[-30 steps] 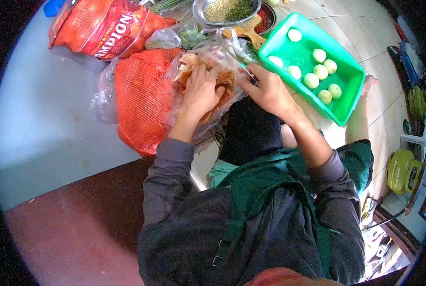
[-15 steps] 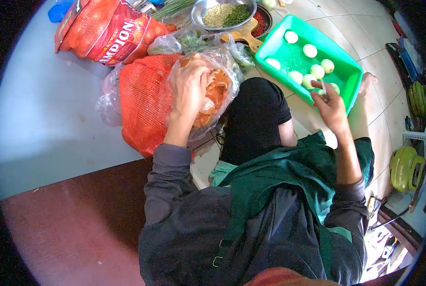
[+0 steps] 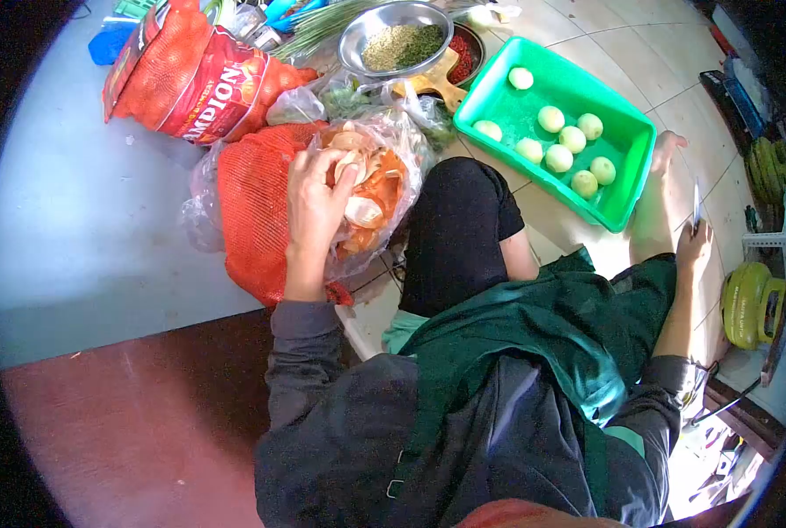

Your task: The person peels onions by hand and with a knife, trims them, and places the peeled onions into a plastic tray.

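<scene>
My left hand (image 3: 315,195) is over a clear plastic bag (image 3: 415,158) of papery onion skins (image 3: 382,189). Its thumb and fingers close on a pale piece of onion peel at the top of the heap. Beside the bag slumps a red mesh sack (image 3: 257,198), against my left wrist. Out to the right, my right hand (image 3: 695,246) grips a small knife (image 3: 697,204), blade pointing away from me. Several peeled onions (image 3: 572,139) lie spread in a green plastic basin (image 3: 499,75), to the left of that hand.
A full red onion sack (image 3: 217,88) with printed lettering stands on the grey surface at left. Farther back are a steel bowl (image 3: 351,44) of chopped food, a wooden board (image 3: 437,79) and a bowl of red chillies (image 3: 462,60). A green gas cylinder (image 3: 745,304) stands at right.
My right hand has moved right, away from the basin, with the knife still in it. My left hand has shifted slightly left and toward me over the onion skins.
</scene>
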### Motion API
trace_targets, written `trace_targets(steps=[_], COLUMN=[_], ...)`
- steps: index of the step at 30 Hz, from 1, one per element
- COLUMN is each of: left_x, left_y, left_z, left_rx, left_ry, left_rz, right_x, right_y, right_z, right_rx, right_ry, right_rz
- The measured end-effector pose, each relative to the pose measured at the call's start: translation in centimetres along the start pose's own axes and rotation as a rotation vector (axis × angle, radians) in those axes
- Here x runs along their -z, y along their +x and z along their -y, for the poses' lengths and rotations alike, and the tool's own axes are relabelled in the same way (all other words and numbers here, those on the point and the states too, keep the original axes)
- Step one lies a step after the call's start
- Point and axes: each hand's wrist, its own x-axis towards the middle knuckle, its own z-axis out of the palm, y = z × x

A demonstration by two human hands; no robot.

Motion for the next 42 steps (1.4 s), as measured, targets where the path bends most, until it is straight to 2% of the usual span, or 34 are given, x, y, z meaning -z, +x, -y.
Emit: trace_targets(steps=[3,4,5,7,10,13,16,19,22,25,28,29,42], left_x=[1.3,3.1,3.6,5.7,6.1,4.8,3.0,1.5,-2.0,-6.1,-11.9,-12.9,-12.5], left_y=[-1.5,-1.8,-3.0,-5.1,-7.7,-9.9,-9.3,-8.5,-9.3,-11.6,-14.7,-15.1,-13.1], left_z=[0.9,0.2,1.3,3.9,8.7,12.6,13.3,16.0,22.2,29.0,39.0,40.2,35.8], left_rx=[0.324,0.411,0.450,0.524,0.701,0.661,0.819,0.853,0.716,0.667,0.741,0.771,0.989], left_ry=[-0.291,-0.209,-0.196,-0.107,0.062,0.191,0.348,0.205,0.169,0.069,0.064,0.052,-0.019], left_rz=[0.023,0.091,0.082,0.348,0.711,0.656,0.114,0.167,0.317,0.039,-0.018,-0.028,-0.043], right_x=[-2.3,-3.1,-3.5,-2.6,-2.3,-2.8,-2.9,-3.5,-3.6,-3.1,-4.1,-4.5,-3.9], right_y=[-0.7,-0.4,-0.3,-0.3,-0.2,-0.4,-0.7,-0.5,-0.6,-1.1,-1.0,-0.7,-0.4], right_z=[-4.0,-5.0,-6.3,-5.5,-4.5,-5.0,-4.7,-5.2,-5.0,-4.2,-5.1,-5.6,-5.7], right_rx=[-0.044,-0.050,-0.061,-0.103,-0.170,-0.056,-0.094,-0.055,-0.055,-0.031,0.017,0.033,0.187], right_ry=[0.065,0.188,0.180,0.178,0.068,0.119,0.076,0.063,0.035,0.030,0.015,0.016,0.032], right_rz=[-0.100,-0.149,-0.160,-0.150,-0.014,-0.074,-0.039,-0.006,0.009,0.012,-0.042,-0.055,-0.104])
